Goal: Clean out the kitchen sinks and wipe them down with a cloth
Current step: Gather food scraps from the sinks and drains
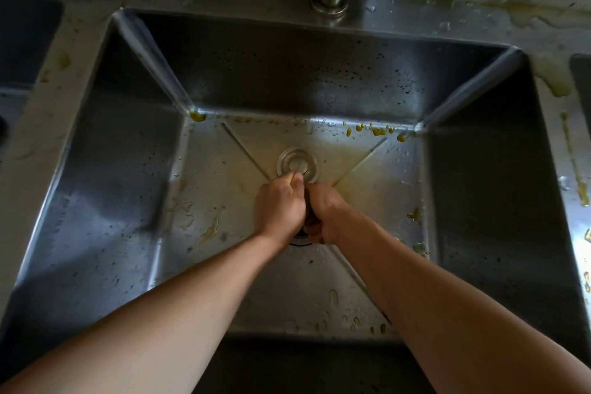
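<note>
- Both hands are down at the bottom of the sink, meeting just in front of the round metal drain cover.
- The left hand has its fingers curled inward, thumb and fingertips bunched at the near edge of the drain cover; whether they pinch the cover itself or only touch it, I cannot tell.
- The right hand sits just beside the left, touching it, fingers curled under around something dark between the two hands; what it grips is hidden.
- A dark drain opening peeks out beneath the two wrists, nearer me than the drain cover.
- The sink is stainless steel, deep and rectangular, with creases running from its corners toward the drain cover.
- Yellow-green residue dots the far floor edge behind the drain cover, and smeared film lies left of it.
- The walls carry dark specks and droplets.
- The faucet base stands on the stained surface behind the sink.
</note>
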A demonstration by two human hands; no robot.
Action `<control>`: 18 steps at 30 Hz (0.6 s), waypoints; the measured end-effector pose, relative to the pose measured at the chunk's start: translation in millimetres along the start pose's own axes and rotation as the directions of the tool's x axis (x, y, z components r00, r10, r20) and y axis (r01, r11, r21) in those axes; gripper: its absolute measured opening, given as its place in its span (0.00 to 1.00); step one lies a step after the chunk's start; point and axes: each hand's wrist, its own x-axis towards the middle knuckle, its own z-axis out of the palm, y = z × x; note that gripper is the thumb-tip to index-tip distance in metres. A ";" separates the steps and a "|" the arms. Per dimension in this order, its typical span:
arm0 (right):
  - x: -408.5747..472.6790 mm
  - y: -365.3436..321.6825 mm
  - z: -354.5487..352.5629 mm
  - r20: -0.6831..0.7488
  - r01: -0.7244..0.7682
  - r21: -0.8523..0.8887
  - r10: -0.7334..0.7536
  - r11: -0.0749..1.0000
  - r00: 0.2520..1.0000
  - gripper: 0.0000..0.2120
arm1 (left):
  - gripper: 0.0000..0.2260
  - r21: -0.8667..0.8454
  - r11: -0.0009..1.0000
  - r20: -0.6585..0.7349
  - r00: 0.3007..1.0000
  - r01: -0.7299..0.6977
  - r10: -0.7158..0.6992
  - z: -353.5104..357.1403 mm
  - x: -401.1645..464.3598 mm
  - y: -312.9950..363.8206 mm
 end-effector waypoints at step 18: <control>-32.5 -0.7 3.8 -0.285 0.239 0.015 -0.225 0.971 0.932 0.20 | 0.13 -0.037 0.923 0.276 0.892 0.383 -0.359 -41.4 8.2 5.0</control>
